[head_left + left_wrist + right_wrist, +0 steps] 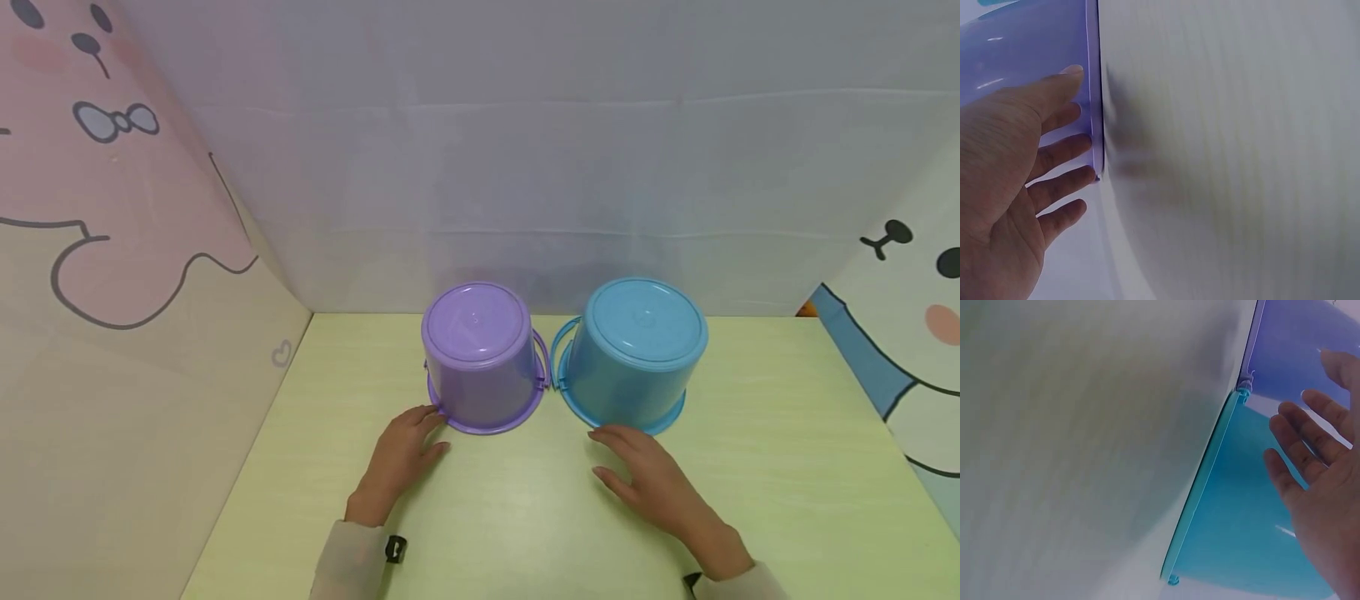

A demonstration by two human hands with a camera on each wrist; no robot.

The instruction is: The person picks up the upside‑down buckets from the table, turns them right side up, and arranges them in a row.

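Observation:
A purple bucket (487,387) stands upside down on the table, its handle hanging at its right side. Just right of it, a larger blue bucket (626,383) is also upturned, with its handle on the left. My left hand (401,454) is at the purple bucket's front left rim, fingers loosely spread; whether the fingertips touch it I cannot tell. In front of the blue bucket is my right hand (648,479), its fingers relaxed and nothing in its grasp. The right wrist view shows the blue bucket's wall (1241,506) behind the fingers.
The pale yellow table (517,517) meets a white curtain (525,183) just behind the buckets. Printed cloth with a pink cartoon figure (135,250) hangs on the left, and another cartoon cloth (900,350) borders the right side.

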